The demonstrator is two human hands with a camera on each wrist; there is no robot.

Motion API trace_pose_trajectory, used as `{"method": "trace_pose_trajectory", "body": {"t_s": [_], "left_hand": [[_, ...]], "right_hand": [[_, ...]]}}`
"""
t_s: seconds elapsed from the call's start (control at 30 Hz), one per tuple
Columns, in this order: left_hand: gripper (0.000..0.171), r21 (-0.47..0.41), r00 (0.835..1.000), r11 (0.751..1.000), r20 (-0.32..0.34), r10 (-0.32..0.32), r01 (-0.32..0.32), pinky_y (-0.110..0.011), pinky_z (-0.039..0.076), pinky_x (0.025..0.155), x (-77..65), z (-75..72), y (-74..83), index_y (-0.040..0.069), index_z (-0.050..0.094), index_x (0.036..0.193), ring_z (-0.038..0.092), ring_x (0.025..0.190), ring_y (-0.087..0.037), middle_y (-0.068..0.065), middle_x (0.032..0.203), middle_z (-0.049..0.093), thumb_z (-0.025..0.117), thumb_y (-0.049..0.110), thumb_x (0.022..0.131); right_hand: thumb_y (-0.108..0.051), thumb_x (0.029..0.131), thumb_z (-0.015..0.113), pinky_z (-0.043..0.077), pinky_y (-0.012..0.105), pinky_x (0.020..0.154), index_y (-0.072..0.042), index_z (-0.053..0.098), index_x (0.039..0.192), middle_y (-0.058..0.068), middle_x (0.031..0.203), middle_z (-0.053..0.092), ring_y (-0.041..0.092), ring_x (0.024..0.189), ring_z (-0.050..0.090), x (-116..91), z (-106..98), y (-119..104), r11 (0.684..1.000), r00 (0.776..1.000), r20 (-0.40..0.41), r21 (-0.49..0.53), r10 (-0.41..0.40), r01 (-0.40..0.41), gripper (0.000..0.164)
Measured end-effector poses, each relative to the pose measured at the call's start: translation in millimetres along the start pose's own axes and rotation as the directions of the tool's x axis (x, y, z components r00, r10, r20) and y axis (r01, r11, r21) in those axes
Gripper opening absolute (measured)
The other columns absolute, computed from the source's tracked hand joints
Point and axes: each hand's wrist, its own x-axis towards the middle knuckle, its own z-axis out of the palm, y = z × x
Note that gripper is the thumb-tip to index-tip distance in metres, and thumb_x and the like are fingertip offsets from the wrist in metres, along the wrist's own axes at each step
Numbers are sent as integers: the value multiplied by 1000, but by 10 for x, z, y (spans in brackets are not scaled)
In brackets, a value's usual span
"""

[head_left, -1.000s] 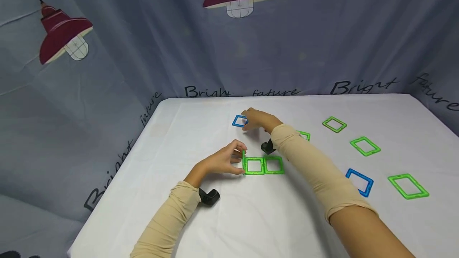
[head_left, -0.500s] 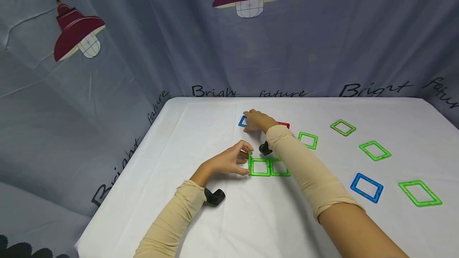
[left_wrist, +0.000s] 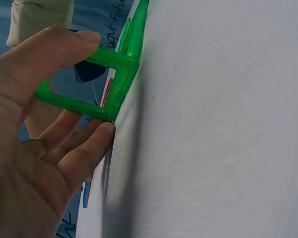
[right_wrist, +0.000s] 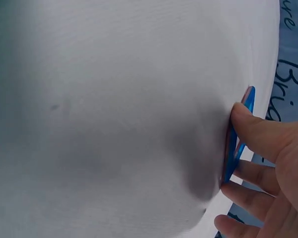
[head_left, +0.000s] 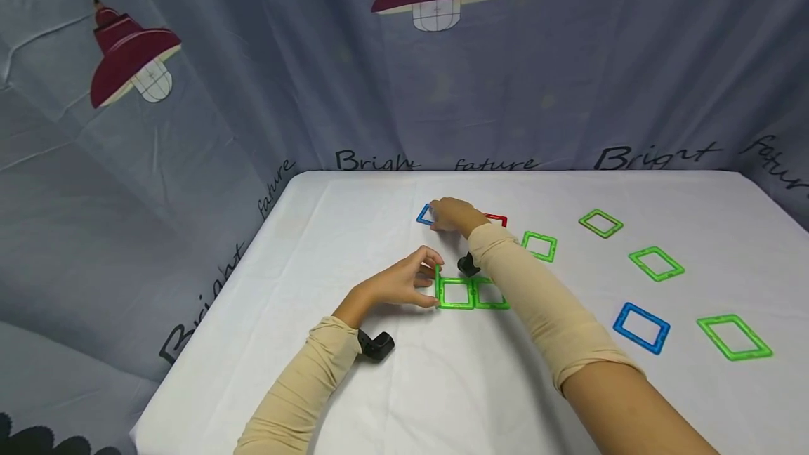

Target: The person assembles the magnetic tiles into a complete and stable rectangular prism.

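Observation:
My left hand (head_left: pixel 401 279) holds a green square magnetic tile (left_wrist: pixel 123 84) upright on edge, thumb on its top side and fingertips by its lower corner. It stands along the left side of two flat green tiles (head_left: pixel 456 306) joined edge to edge. Farther back, my right hand (head_left: pixel 451 215) pinches a blue square tile (right_wrist: pixel 232 148) between thumb and fingers. That tile lies low over the white tabletop, its right part hidden by the hand in the head view. A red tile (head_left: pixel 496 216) shows partly behind the right wrist.
Several green tiles lie flat to the right, one green tile (head_left: pixel 539 246) beside the right sleeve and another green tile (head_left: pixel 735 338) nearer the front. A second blue tile (head_left: pixel 641 328) lies between them. A grey printed curtain (head_left: pixel 537 76) hangs behind the white table (head_left: pixel 354 192).
The head view has shifted slightly. My right hand has moved a little left over the blue tile, uncovering the red tile and the green one beside the sleeve. The left hand keeps its hold.

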Motion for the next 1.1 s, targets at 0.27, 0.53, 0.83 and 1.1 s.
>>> {"method": "trace_pose_trajectory", "body": {"t_s": [0.27, 0.53, 0.83, 1.1], "left_hand": [[62, -8, 1000, 1000, 11, -5, 5, -24, 45, 96, 14, 15, 11, 4, 32, 119, 47, 117, -25, -16, 123, 39, 72, -2, 73], [63, -17, 1000, 1000, 1, -24, 24, -24, 44, 96, 5, 4, 32, 5, 32, 120, 45, 116, -24, -16, 125, 35, 72, -4, 72], [63, 11, 1000, 1000, -10, -18, 18, -25, 45, 96, -25, -3, 23, 4, 33, 120, 46, 117, -25, -17, 123, 39, 73, -2, 72], [63, 28, 1000, 1000, -17, -2, 2, -22, 46, 94, -12, 22, 33, 4, 33, 120, 47, 113, -24, -17, 121, 39, 73, -1, 72]], "right_hand": [[-29, 91, 56, 38, 48, 101, -10, 36, 139, 13, 136, 47, 29, 126, 43, -92, 30, 3, 999, 1000, 20, -50, 5, -4, 56], [-26, 90, 57, 34, 47, 105, -12, 37, 139, 11, 137, 46, 29, 127, 42, -324, 46, 28, 998, 997, 62, -44, -42, 45, 55], [-27, 89, 59, 45, 38, 93, -9, 49, 126, 8, 111, 61, 21, 102, 56, -576, 77, 42, 992, 989, 86, -26, -122, 125, 42], [-23, 88, 58, 46, 33, 78, -12, 57, 111, 2, 92, 60, 16, 84, 52, -793, 83, 94, 981, 977, 87, -8, -194, 196, 25]]}}
